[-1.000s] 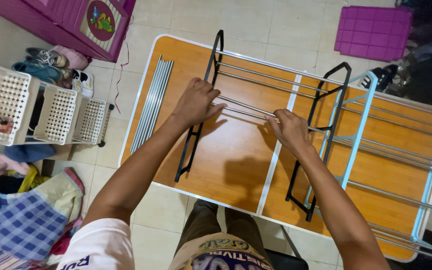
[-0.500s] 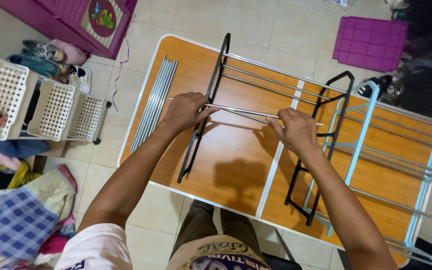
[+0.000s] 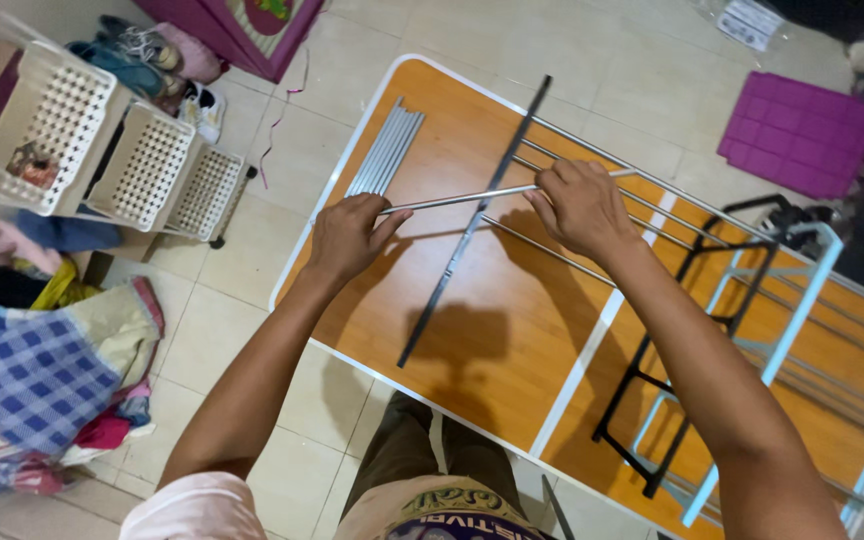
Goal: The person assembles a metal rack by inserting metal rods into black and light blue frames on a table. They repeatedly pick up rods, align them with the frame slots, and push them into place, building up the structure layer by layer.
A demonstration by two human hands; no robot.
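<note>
Steel rod (image 3: 457, 200) hangs level above the desk (image 3: 472, 330), both hands' fingers closed around it: left hand (image 3: 345, 238) at its near end, right hand (image 3: 580, 208) toward its far end, whose tip hides behind the knuckles. Beneath it a black side frame (image 3: 472, 225) crosses the desk. Spare rods (image 3: 386, 152) lie bundled at the desk's left edge; the pale blue frame (image 3: 797, 300) is cut off at right.

I see one package: a clear plastic bag (image 3: 747, 20) with a white rectangular label lying flat on the tiled floor (image 3: 592, 60) at the top edge. I see no signs or screens.
</note>
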